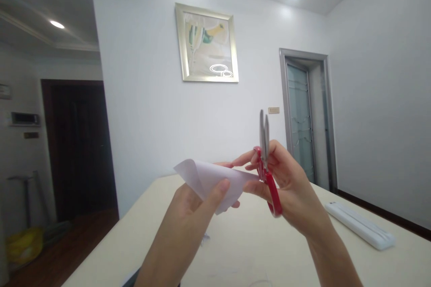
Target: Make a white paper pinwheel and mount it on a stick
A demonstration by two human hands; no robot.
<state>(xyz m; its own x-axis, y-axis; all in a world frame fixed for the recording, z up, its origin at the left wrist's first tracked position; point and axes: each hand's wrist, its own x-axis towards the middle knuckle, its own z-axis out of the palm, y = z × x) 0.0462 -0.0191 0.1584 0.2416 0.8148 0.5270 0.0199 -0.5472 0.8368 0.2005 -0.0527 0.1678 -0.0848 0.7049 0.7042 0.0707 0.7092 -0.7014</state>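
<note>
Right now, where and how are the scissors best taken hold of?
Probably take the scissors by the lower red handle, coming from below: the blades point upward, slightly apart, while that rounded loop sits beneath them at the right hand.

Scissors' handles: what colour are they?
The scissors have red handles, seen best in the head view, the only one here.

From where I stand, the worktop (283,244) is broad, smooth and cream-coloured. A long white case (360,225) lies flat on its right side, slanting from far left to near right. Left of the middle sits a small greyish thing (205,238), too blurred to name; a dark object (132,276) shows partly at the near left.
</note>
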